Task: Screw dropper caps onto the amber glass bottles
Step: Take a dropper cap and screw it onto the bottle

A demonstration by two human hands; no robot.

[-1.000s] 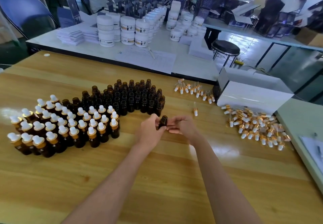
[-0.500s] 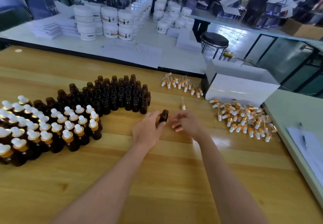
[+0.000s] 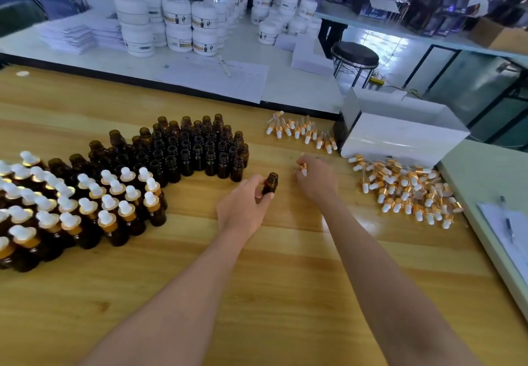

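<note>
My left hand [image 3: 243,208] grips an open amber bottle [image 3: 270,183] upright on the wooden table [image 3: 285,294]. My right hand [image 3: 317,178] lies just to the right of it, its fingers curled round a single dropper cap [image 3: 303,169] with a gold collar. A block of uncapped amber bottles [image 3: 197,148] stands behind my left hand. Capped bottles [image 3: 71,202] with white bulbs fill the left side. A heap of loose dropper caps [image 3: 405,188] lies to the right, and a row of caps [image 3: 300,131] sits farther back.
A white box [image 3: 400,137] stands at the table's far right, behind the heap. A paper with a pen [image 3: 508,225] lies on the pale surface at right. White jars [image 3: 177,22] and a black stool [image 3: 355,56] are beyond the table.
My right hand has moved away from the bottle to the right and back, and closed on the lone dropper cap that lay there. My left hand keeps hold of the bottle.
</note>
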